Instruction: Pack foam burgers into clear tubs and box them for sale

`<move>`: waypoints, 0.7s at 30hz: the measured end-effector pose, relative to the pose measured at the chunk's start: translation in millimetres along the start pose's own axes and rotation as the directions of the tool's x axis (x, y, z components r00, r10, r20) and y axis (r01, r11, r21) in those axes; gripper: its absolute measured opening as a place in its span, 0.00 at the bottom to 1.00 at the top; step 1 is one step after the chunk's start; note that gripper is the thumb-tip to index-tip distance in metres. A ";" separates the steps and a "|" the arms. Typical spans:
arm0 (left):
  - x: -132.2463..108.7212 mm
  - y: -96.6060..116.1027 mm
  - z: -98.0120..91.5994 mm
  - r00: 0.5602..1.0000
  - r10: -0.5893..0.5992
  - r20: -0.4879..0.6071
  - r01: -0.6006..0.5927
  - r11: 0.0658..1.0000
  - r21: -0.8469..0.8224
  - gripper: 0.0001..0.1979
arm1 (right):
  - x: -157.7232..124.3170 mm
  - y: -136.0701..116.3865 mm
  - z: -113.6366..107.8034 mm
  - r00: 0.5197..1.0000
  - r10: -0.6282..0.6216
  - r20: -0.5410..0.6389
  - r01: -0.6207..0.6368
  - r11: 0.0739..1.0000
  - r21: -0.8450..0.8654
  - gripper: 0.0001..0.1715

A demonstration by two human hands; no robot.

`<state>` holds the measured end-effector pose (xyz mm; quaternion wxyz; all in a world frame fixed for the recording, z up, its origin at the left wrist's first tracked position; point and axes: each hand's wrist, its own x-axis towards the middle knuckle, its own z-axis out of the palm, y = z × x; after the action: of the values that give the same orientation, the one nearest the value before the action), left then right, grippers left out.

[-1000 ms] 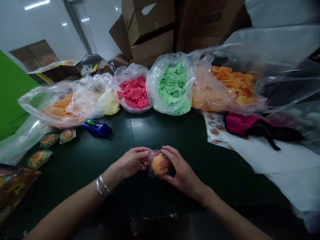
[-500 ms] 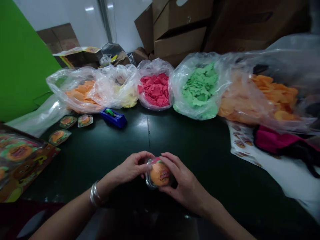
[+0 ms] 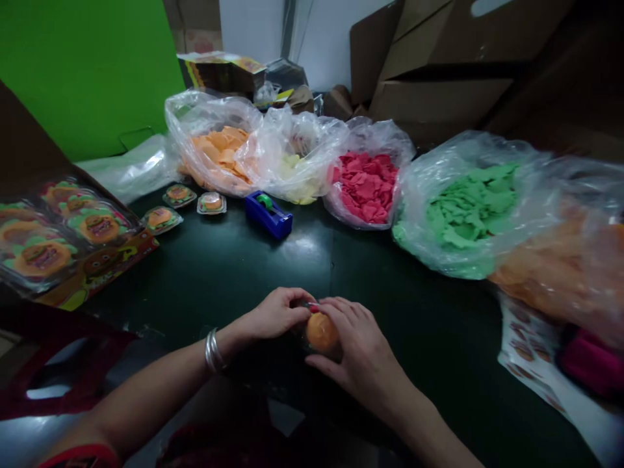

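Note:
Both my hands hold a small burger-shaped toy in a clear plastic shell (image 3: 322,331) just above the dark green table (image 3: 219,273). My left hand (image 3: 275,314) pinches its left side, fingers closed. My right hand (image 3: 353,348) wraps over its right side and top. Only the orange bun top and a bit of red show between my fingers. Silver bangles (image 3: 213,350) sit on my left wrist.
Along the back stand open plastic bags of orange pieces (image 3: 221,149), yellow pieces (image 3: 297,182), red pieces (image 3: 368,185), green pieces (image 3: 468,208) and more orange (image 3: 565,266). A blue tape dispenser (image 3: 268,214), three packed burgers (image 3: 180,205), a display tray of burgers (image 3: 63,227) and a sticker sheet (image 3: 531,357) lie around.
The view has swung to the left, bringing the display tray further in. My hands have closed more over the burger, and its printed label no longer shows.

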<state>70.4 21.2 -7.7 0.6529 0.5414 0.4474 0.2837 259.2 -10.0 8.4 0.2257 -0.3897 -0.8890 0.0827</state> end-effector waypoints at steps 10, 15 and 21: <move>13.7 -3.2 -13.7 0.987 -0.072 -0.144 0.064 0.996 -0.056 0.10 | 8.4 25.8 -21.5 0.910 0.280 0.307 -0.405 0.765 0.501 0.35; 20.7 0.4 -13.7 0.970 -0.140 -0.200 0.118 0.986 -0.118 0.08 | 2.8 34.5 -9.8 0.832 0.405 0.379 -0.541 0.446 0.713 0.34; 19.8 4.5 -6.7 0.952 -0.159 -0.262 0.116 0.978 -0.175 0.07 | -3.8 40.8 15.4 0.792 0.368 0.487 -0.442 -0.204 0.873 0.20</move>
<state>73.6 42.3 -9.0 0.6435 0.4109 0.5464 0.3442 281.0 15.6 -19.6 0.3676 -0.3699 -0.3826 0.7627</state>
